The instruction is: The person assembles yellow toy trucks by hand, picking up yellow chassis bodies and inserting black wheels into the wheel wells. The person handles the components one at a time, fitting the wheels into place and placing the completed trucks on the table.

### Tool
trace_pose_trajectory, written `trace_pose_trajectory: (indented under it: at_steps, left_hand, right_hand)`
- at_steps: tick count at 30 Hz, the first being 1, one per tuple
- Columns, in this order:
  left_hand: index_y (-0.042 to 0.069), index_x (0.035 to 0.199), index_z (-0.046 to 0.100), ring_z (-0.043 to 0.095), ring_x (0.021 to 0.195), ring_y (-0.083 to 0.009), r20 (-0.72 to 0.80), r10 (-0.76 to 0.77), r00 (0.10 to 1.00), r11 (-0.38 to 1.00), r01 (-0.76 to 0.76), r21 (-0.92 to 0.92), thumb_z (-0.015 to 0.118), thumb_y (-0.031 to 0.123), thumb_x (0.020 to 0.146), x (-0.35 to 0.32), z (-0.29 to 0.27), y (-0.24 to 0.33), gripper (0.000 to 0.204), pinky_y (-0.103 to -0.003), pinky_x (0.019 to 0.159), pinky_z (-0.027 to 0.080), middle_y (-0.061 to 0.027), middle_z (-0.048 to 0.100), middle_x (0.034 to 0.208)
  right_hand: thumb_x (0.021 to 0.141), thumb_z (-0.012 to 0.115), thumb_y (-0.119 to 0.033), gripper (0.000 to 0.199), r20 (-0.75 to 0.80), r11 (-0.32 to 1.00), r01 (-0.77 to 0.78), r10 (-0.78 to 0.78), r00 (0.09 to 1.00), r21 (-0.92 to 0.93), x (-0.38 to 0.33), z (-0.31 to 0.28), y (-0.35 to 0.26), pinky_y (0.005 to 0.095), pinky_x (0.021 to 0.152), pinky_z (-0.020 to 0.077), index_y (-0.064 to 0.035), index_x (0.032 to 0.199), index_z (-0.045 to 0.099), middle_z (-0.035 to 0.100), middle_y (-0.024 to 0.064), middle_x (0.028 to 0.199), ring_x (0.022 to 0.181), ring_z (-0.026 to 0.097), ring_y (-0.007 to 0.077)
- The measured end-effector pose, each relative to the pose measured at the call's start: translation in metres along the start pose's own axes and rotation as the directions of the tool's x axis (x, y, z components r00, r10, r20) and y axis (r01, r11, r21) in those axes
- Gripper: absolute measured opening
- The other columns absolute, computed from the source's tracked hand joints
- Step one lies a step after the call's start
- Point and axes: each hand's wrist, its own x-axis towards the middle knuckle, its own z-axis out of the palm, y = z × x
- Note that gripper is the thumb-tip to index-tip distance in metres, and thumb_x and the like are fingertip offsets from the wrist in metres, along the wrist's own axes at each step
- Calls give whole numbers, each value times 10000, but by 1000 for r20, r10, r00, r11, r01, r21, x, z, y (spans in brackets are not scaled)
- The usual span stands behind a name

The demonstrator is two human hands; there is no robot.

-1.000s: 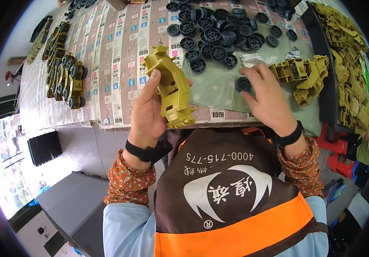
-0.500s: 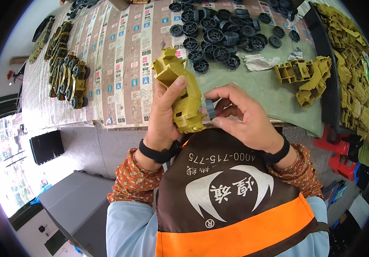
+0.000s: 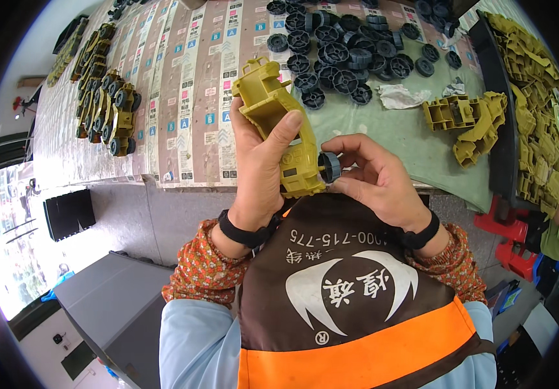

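An olive-yellow plastic toy truck body (image 3: 299,165) is gripped in my left hand (image 3: 258,162), with the thumb lying across its side. It tilts with its open bed toward the far side. Between the fingertips of my right hand (image 3: 380,178) is a dark grey toy wheel (image 3: 329,167), held against the lower right side of the body where an axle end sticks out. Whether the wheel sits fully on the axle I cannot tell. Another bare axle end (image 3: 285,83) juts from the body's upper right.
Loose dark wheels (image 3: 344,55) pile up at the far middle of the table. Wheeled toy trucks (image 3: 107,113) stand in rows at the left. At right lie loose olive bodies (image 3: 467,123) beside a black-walled bin (image 3: 500,97) of similar parts. Crumpled white paper (image 3: 403,96) lies near the wheels.
Both hands have shifted slightly right with the truck body. The body has turned a little, and the wheel now shows its spoked face beside the axle end.
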Motion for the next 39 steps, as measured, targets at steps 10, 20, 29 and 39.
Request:
trace_pose_trajectory:
  at_steps: [10, 20, 29, 39]
  left_hand:
    - [90, 1547, 238, 611, 1080, -148, 12, 134, 991, 973, -134, 186, 778, 40, 925, -5, 4, -4, 826, -307, 919, 542, -70, 576, 1249]
    - [123, 1629, 162, 576, 1168, -182, -67, 220, 973, 951, -198, 238, 770, -36, 878, -2, 5, -2, 979, -340, 988, 524, -89, 487, 1398]
    - [97, 1583, 228, 602, 1121, -168, -33, 124, 992, 979, -117, 167, 781, 23, 904, -6, -1, -14, 880, -328, 952, 539, -75, 535, 1333]
    - [114, 1411, 488, 673, 981, -137, 34, -63, 997, 993, 59, 100, 591, 382, 1085, 3, -13, -6, 434, -305, 782, 611, -46, 635, 1158]
  right_hand:
    - [910, 717, 53, 436, -126, 972, 8, -39, 991, -234, -5, 13, -5, 265, 890, 574, 36, 1341, 647, 655, 73, 1182, 930, 672, 136]
    - [928, 548, 53, 766, 93, 998, -57, 55, 994, 27, -22, 25, -16, 374, 1179, 430, 42, 1634, 250, 368, 169, 1665, 1494, 421, 220]
    - [916, 622, -48, 540, 93, 898, -45, 96, 991, -437, -3, 3, -38, 363, 922, 555, 11, 1449, 557, 691, 177, 1263, 1105, 683, 214]
    - [825, 827, -256, 395, -189, 59, -180, -362, 913, -982, 70, -52, -10, 485, 788, 572, -17, 1048, 604, 633, 160, 1050, 1008, 661, 358]
